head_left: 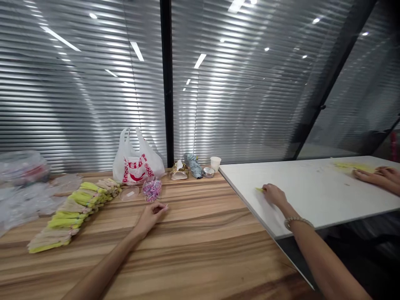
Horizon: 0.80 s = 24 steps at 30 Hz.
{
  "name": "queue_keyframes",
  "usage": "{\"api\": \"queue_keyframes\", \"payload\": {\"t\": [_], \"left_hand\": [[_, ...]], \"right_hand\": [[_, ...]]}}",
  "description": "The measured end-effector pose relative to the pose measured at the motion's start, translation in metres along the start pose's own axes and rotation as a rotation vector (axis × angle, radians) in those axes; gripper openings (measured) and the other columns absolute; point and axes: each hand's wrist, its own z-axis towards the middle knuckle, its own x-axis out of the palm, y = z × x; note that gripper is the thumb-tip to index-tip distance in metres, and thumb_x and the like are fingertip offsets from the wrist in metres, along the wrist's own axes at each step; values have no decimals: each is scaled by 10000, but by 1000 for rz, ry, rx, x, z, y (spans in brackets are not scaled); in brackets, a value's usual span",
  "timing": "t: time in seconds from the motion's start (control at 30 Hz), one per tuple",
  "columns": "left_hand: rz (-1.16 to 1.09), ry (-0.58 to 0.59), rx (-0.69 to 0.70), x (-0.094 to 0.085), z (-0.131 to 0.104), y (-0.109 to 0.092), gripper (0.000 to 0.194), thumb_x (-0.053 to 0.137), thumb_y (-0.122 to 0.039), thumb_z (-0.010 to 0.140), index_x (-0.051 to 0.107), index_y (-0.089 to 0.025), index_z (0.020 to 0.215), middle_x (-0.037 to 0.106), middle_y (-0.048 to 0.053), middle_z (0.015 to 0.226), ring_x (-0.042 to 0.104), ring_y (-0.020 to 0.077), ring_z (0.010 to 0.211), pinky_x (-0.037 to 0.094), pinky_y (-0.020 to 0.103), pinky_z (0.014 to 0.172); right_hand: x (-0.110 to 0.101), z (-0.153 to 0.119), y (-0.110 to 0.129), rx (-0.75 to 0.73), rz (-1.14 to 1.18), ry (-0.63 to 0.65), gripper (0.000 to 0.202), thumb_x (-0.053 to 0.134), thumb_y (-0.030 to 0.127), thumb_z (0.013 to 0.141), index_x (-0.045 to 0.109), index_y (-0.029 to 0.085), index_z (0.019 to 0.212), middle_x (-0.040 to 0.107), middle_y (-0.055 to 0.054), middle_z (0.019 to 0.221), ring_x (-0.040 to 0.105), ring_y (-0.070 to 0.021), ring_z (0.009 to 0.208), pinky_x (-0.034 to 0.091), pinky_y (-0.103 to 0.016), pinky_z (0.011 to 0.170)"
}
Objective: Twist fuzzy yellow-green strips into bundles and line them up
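My left hand (151,218) is just above the wood-grain table, thumb and fingers pinched on a small pale thin piece (166,206), too small to name surely. Right behind it sits a heap of pink, purple and white thin strips (152,190) in what seems a clear container. My right hand (274,195), with a beaded bracelet at the wrist, rests at the white table. A small yellow strip-like piece (259,189) sticks out from its closed fingertips; the rest is hidden. To the left lies a row of yellow and beige bundles (73,212), tied with thin bands.
Clear plastic bags (28,204) lie at far left. Along the back stand a white carrier bag (137,164), a tissue pack (179,171), a grey-blue crumpled pouch (194,166), a round tin (208,172) and a paper cup (215,163). Another person's hands (375,177) work near yellow pieces (351,167).
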Motion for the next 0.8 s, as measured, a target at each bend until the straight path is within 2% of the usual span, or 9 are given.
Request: {"api": "queue_keyframes", "payload": {"t": [0.1,0.2,0.3,0.4,0.5,0.57,0.6,0.7,0.8], "left_hand": [[-44,-54,-13,0,-2,-2,275,583,-423,669,649,-159,710,659,41,742,567,187,722,411,273,690],[-92,-89,-19,0,-2,-1,256,605,-408,652,654,-159,682,654,36,711,558,177,696,401,263,670],[-155,-88,-11,1,0,2,245,617,-395,649,655,-156,680,651,39,712,553,170,699,391,251,660],[-207,-104,-26,2,1,6,233,639,-379,635,656,-151,678,647,38,707,545,160,690,381,239,645],[-277,-154,-70,1,1,8,229,666,-365,612,655,-148,682,635,28,674,532,146,656,374,230,623],[-346,-197,-92,0,0,9,232,679,-357,603,654,-148,701,627,17,663,527,135,644,375,225,623],[-385,-216,-99,0,0,9,235,686,-352,598,655,-149,712,626,13,666,526,129,640,378,223,625],[-521,-230,-123,-2,2,10,249,699,-345,591,658,-145,733,639,19,707,533,116,641,391,223,639],[-725,-218,-175,-4,3,9,249,701,-335,602,656,-143,755,657,42,799,564,124,730,413,232,699]], "right_hand": [[-6,6,36,-79,51,-18,234,380,196,841,610,168,876,586,-88,940,549,-170,835,334,-231,587],[-11,3,89,-209,115,-60,213,398,215,840,603,179,887,583,-74,964,534,-164,873,337,-223,621],[-16,-12,155,-360,352,-199,207,412,208,824,610,155,855,599,-89,914,538,-180,840,355,-241,651],[-20,-37,224,-438,686,-248,184,454,226,795,613,134,809,617,-82,814,549,-185,758,381,-263,651],[-20,-66,283,-564,1062,-127,190,487,287,782,603,144,826,620,-52,763,551,-160,656,406,-254,592],[-19,-85,311,-701,1184,-36,189,493,311,783,598,154,794,614,-42,741,555,-152,663,419,-252,606],[-18,-93,321,-723,1238,0,195,496,324,783,593,157,799,614,-40,736,561,-151,666,427,-251,605],[-16,-109,340,-670,1441,154,226,497,369,778,565,164,845,623,-42,772,590,-148,643,458,-258,588],[-15,-115,348,-521,1654,326,302,551,443,719,546,165,834,629,-42,770,610,-157,602,488,-283,575]]}}
